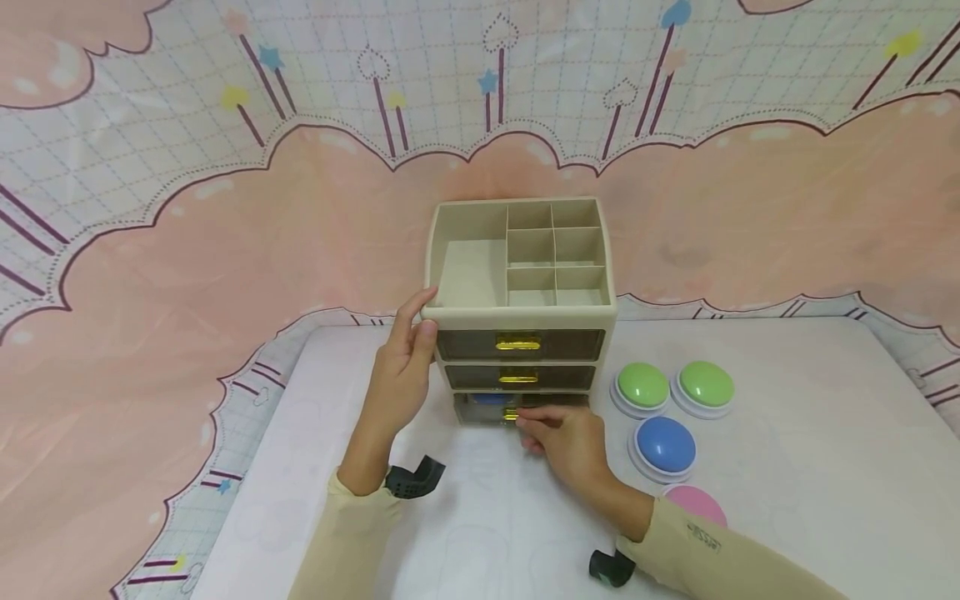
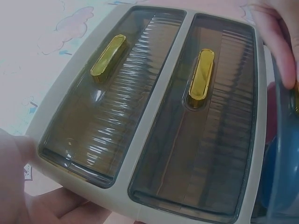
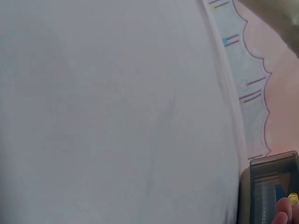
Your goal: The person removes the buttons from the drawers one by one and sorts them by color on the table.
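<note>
A cream desktop drawer organizer point(image 1: 517, 315) stands upright on the white table, with three smoky drawers and gold handles. My left hand point(image 1: 402, 367) holds its left side near the upper front corner, thumb at the front edge. In the left wrist view, the two upper drawers point(image 2: 112, 93) are closed. The bottom drawer point(image 1: 480, 410) is pulled out a little, and something blue point(image 1: 491, 399) shows inside. My right hand point(image 1: 567, 437) pinches this drawer's gold handle point(image 1: 511, 414). The right wrist view catches only the fingertips point(image 3: 283, 209) at the handle.
Right of the organizer lie two green round push-button lights point(image 1: 642, 385), a blue one point(image 1: 666, 444) and a pink one point(image 1: 696, 503), partly behind my right forearm. Open compartments point(image 1: 531, 247) top the organizer. A patterned pink cloth point(image 1: 300, 225) hangs behind the white table point(image 1: 810, 467).
</note>
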A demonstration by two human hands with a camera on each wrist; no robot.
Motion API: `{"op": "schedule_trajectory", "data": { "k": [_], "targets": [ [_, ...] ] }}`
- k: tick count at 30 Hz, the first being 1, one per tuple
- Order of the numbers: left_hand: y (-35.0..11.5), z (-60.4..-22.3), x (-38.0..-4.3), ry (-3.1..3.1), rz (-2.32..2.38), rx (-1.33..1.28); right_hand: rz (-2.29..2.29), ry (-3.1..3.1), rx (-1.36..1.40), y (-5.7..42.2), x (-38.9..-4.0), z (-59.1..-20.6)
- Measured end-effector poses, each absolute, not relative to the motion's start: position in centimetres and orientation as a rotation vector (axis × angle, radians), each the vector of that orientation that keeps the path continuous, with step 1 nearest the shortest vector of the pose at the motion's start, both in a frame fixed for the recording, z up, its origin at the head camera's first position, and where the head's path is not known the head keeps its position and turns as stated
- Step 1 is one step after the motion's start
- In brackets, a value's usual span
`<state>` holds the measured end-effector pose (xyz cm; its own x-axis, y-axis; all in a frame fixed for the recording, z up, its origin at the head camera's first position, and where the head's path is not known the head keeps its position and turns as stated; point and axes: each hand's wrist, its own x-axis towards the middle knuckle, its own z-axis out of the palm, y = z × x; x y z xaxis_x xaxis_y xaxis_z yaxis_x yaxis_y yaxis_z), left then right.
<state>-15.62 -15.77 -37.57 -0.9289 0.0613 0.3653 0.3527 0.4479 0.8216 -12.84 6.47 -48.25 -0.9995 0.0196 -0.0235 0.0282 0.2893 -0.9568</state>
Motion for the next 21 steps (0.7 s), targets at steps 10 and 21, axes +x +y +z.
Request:
{"op": "schedule_trajectory", "data": {
  "k": [10,21],
  "targets": [
    [-15.9,-37.6,-15.7,-2.428,-1.490,-0.350,-1.860,2.417,0.060,7.3,-10.1,-47.8],
    [-15.8,-37.7,-15.6,-2.404,-1.439,-0.381,-1.837,2.326,0.035,8.3,-7.4,-47.4]
  ]
}}
